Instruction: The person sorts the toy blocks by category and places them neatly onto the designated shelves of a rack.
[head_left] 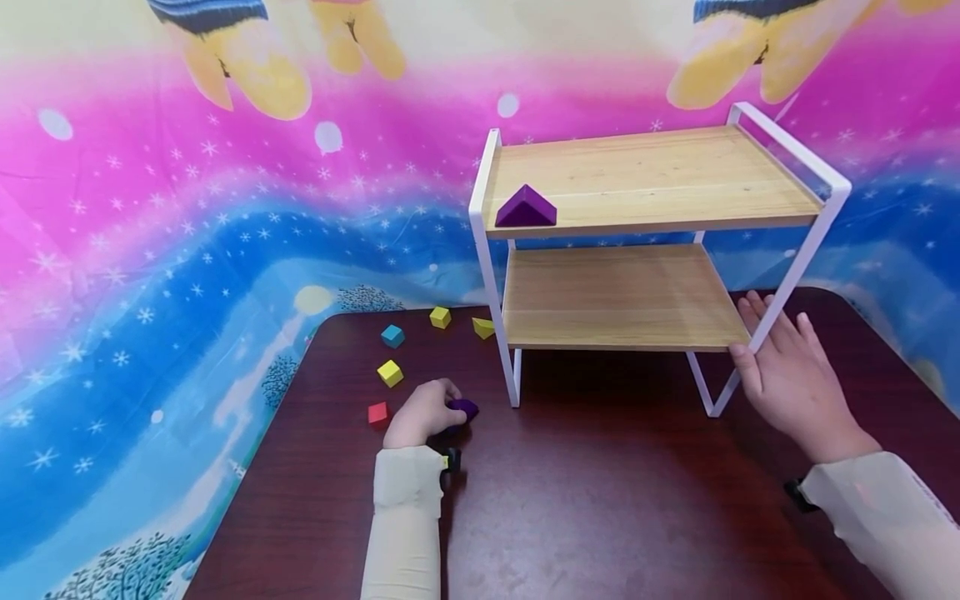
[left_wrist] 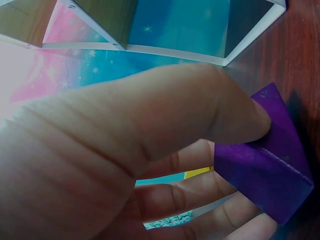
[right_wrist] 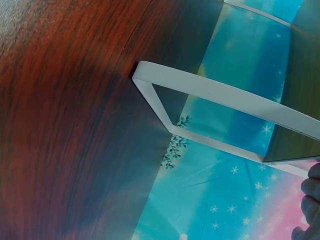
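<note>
With thumb and fingers, my left hand (head_left: 426, 410) pinches a purple triangular block (left_wrist: 267, 157) low over the dark wooden table, left of the shelf's front leg. A second purple triangular block (head_left: 527, 207) sits on the front left corner of the upper board of a two-tier shelf (head_left: 637, 296) with a white frame. My right hand (head_left: 798, 383) rests against the shelf's right side, fingers extended, thumb by the lower board's front corner. Only some of its fingertips (right_wrist: 311, 192) show at the edge of the right wrist view.
Left of the shelf lie a red cube (head_left: 378, 414), a yellow cube (head_left: 390, 372), a blue block (head_left: 392, 336), another yellow block (head_left: 440, 317) and a yellow triangular block (head_left: 483, 327). A printed curtain (head_left: 247, 250) hangs behind the table (head_left: 570, 517).
</note>
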